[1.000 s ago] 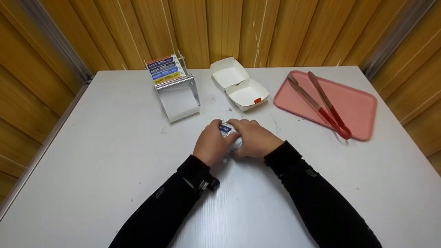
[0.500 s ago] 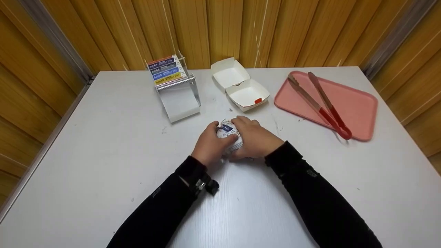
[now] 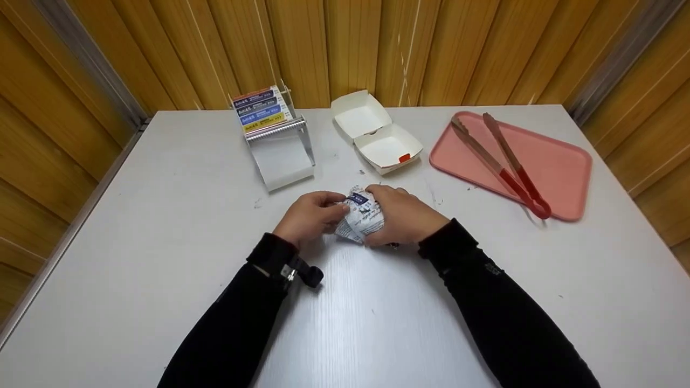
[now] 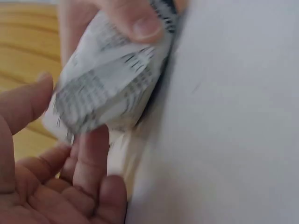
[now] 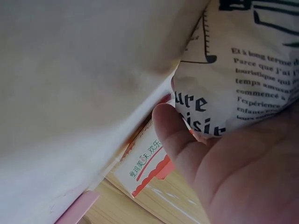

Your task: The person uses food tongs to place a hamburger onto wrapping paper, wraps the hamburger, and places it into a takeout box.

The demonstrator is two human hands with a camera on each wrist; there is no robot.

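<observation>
A paper-wrapped bundle [image 3: 365, 214] with dark print and a blue label is between my two hands, low over the white table. My right hand [image 3: 405, 215] grips it from the right, thumb on the near side and fingers over the far side. At its left end, a folded pointed flap [image 4: 100, 88] of the printed paper shows in the left wrist view. My left hand [image 3: 312, 216] has its thumb and curled fingers about that end. In the right wrist view the printed wrapper [image 5: 243, 70] lies against my right hand. What the paper contains is hidden.
An opened white carton [image 3: 385, 148] stands behind the hands. To its left is a metal rack [image 3: 277, 145] with coloured label rolls. On the right, red-handled tongs [image 3: 509, 172] lie on a pink tray [image 3: 566, 172]. A wood-patterned wall [image 3: 350, 48] borders the table [image 3: 135, 242].
My left hand has drawn back to the left, from clasping the bundle's side to its left end. More of the wrapper now shows, with a flap pointing leftward. My right hand stays about the same.
</observation>
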